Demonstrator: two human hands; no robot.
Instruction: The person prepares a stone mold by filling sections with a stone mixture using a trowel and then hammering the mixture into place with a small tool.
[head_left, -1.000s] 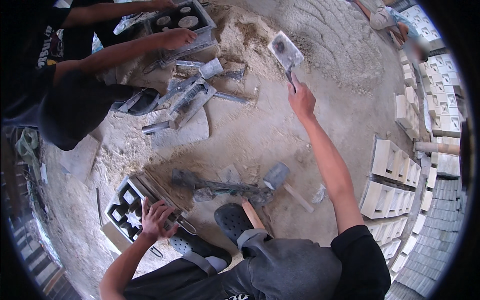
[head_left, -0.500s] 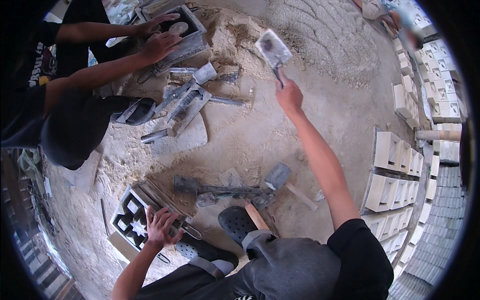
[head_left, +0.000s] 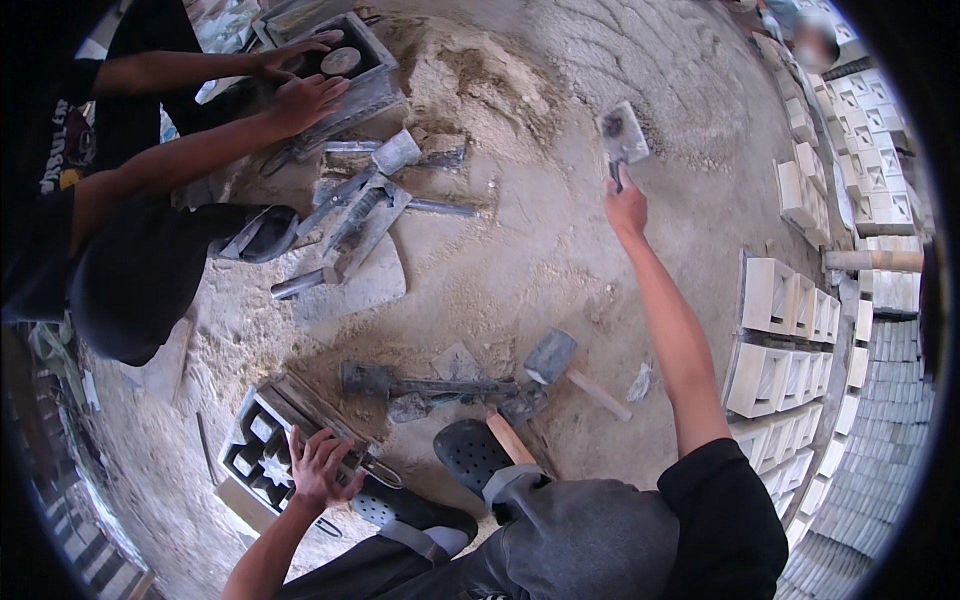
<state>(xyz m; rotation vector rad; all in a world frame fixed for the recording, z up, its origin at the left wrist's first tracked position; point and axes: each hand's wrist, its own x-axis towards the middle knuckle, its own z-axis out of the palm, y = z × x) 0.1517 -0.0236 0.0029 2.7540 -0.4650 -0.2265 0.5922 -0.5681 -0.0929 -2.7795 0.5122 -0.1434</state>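
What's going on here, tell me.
The left hand rests, fingers spread, on a mould. The right hand grips a trowel, stretched out toward the sand. To the left, a co-worker's hands are at another mould. A mallet lies on the ground between the person's arms.

The right hand (head_left: 627, 208) first drifted toward 9 o'clock, then swung toward 4 o'clock with the trowel (head_left: 624, 132). The blade, earlier leaning between 11 and 12 o'clock, now points about 12, at the edge of the rippled sand (head_left: 680, 70); whether it touches is unclear. Between 10 and 11 o'clock, the co-worker's hands (head_left: 308, 103), a second ago at the rim of the metal box (head_left: 372, 82), have moved inward over its round discs (head_left: 341, 62). The view has turned slightly anticlockwise, and the person near 1 o'clock shows less.
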